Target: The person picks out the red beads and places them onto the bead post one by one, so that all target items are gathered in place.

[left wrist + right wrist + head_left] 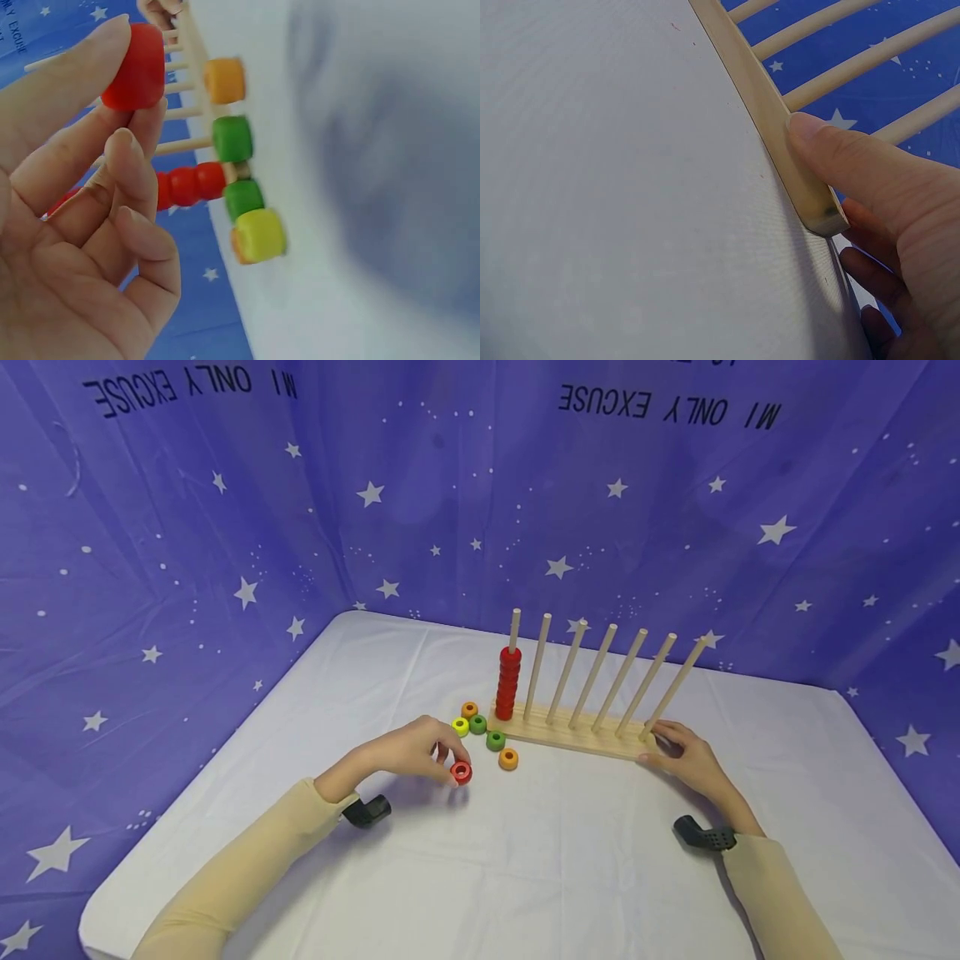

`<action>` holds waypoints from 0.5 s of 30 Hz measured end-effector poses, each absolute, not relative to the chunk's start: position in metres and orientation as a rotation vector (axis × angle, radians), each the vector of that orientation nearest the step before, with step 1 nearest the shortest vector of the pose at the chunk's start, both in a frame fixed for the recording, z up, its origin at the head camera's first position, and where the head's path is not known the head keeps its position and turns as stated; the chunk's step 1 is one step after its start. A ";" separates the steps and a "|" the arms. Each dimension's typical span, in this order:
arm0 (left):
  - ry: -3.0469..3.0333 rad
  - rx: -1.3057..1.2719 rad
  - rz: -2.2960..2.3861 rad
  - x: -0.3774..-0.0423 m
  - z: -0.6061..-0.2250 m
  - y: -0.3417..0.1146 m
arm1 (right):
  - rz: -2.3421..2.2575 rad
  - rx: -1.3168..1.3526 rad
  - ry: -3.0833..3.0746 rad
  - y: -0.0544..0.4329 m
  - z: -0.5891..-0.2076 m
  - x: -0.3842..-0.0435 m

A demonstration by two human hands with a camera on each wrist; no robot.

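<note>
My left hand [417,748] pinches a red bead [461,772] between thumb and fingertips; its hole faces up in the head view. In the left wrist view the same red bead [141,67] sits at the tips of the thumb and index finger. At the right end of a wooden peg stand [570,735], my right hand [688,762] grips the base. The right wrist view has the thumb on the front edge of the base [780,142] and other fingers around its end. A stack of red beads [507,685] is threaded on the leftmost peg.
Loose beads lie by the stand's left end: an orange bead [469,709], a yellow bead [460,727], two green beads [496,741] and another orange bead [508,759]. Several bare pegs [603,677] rise from the base. A white cloth [525,877] covers the table; a blue starry curtain [450,510] hangs behind.
</note>
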State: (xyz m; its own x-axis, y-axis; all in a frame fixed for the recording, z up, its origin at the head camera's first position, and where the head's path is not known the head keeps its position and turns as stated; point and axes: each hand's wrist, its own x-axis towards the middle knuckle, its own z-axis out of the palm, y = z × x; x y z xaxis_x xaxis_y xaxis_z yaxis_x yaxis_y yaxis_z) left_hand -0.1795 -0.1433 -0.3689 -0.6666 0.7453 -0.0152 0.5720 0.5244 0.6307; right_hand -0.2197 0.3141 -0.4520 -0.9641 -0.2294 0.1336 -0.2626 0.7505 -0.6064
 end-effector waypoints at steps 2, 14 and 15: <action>2.506 1.098 0.881 -0.182 -0.364 -0.143 | 1.009 0.406 -2.894 0.314 -0.452 -0.220; 2.607 1.090 0.948 -0.192 -0.335 -0.139 | 1.010 0.414 -2.889 0.317 -0.455 -0.222; 2.615 1.084 0.954 -0.192 -0.333 -0.139 | 1.015 0.414 -2.886 0.317 -0.455 -0.222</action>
